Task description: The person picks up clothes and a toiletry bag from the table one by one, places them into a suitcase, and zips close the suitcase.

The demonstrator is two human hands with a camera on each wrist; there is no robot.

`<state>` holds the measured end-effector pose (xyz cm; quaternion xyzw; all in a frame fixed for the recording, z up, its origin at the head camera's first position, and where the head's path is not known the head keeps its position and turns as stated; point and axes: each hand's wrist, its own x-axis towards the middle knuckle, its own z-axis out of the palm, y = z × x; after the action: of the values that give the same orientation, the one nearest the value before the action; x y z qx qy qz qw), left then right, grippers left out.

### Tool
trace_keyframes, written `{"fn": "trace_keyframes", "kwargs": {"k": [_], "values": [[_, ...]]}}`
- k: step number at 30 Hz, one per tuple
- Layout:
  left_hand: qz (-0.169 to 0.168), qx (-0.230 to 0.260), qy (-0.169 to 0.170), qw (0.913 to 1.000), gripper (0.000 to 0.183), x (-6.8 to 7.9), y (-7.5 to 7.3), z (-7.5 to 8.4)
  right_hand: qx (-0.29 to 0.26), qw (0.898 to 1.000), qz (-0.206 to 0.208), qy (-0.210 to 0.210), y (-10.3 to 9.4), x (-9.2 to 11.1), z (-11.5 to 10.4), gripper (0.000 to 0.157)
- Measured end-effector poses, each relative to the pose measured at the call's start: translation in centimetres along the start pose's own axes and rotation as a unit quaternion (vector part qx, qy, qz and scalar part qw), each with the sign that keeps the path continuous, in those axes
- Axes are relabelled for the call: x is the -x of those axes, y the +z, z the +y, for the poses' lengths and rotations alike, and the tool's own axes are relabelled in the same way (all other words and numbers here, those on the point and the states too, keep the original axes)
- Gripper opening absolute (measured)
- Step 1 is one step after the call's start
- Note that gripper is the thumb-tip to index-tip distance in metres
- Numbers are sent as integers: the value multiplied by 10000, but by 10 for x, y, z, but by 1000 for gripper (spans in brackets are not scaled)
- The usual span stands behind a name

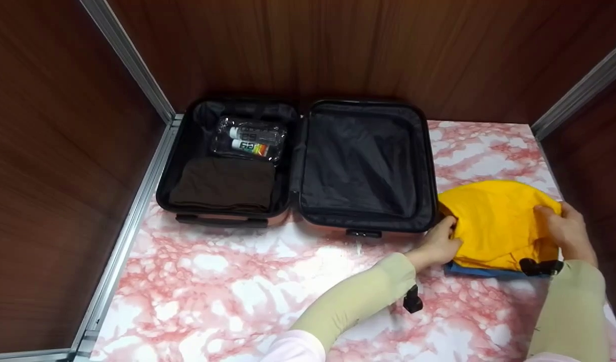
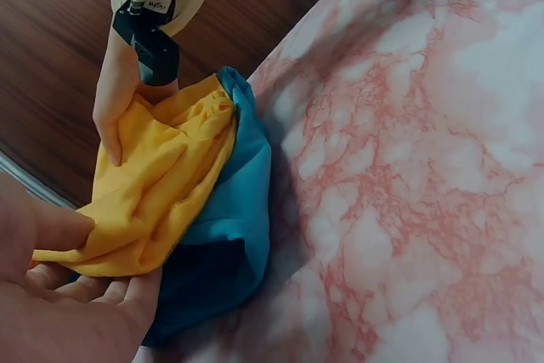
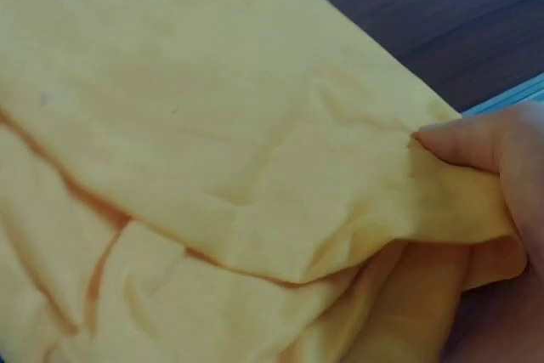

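A folded yellow cloth garment (image 1: 494, 221) lies at the right, on top of a blue cloth (image 2: 234, 201) that shows along its near edge. My left hand (image 1: 440, 244) pinches the yellow garment's left edge, thumb above and fingers beneath, as the left wrist view shows. At the opposite edge my right hand (image 1: 569, 231) grips the same garment, its thumb pressing on top; in the right wrist view the cloth folds over between thumb and fingers. The fingertips under the cloth are hidden.
An open suitcase (image 1: 300, 171) lies to the left. Its left half holds a dark folded garment (image 1: 225, 183) and a clear pouch (image 1: 222, 143) with small bottles (image 1: 250, 147). Wooden panels (image 1: 338, 50) stand around the pink marbled surface (image 1: 212, 281).
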<state>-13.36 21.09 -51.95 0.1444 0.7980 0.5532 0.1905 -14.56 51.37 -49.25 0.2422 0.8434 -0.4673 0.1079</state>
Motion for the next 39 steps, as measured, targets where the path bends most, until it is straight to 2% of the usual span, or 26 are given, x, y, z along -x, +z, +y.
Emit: {"fn": "trace_keyframes", "kwargs": {"k": [4,7,11,15,19,22,26,31,35,39], "values": [[170,75,144,9997,23,0,0,2,287,9987,395,-175,1,1,-3,67],[398,-77,286,9988,30,0,1,3,336,9953,810,-415,3,3,-6,53],[490,42,430,9979,35,2,2,4,14,9899,1245,-680,5,5,-10,29],[403,149,568,9975,38,3,0,7,-390,9830,1635,-735,6,6,-14,16],[310,172,741,9966,38,3,-5,11,-452,9777,1914,-732,6,4,-16,13],[261,251,816,9960,36,2,-8,13,-397,9780,1916,-723,7,3,-17,12],[247,621,900,9937,36,0,-11,15,-287,9779,1937,-727,8,5,-19,13],[170,1108,950,9892,37,-1,-16,18,-245,9732,2207,-595,10,6,-27,13],[107,1406,971,9852,38,-2,-20,21,2,9668,2497,-543,13,7,-34,22],[2,1510,1002,9834,39,-1,-24,25,103,9571,2795,-764,16,10,-40,29]]}}
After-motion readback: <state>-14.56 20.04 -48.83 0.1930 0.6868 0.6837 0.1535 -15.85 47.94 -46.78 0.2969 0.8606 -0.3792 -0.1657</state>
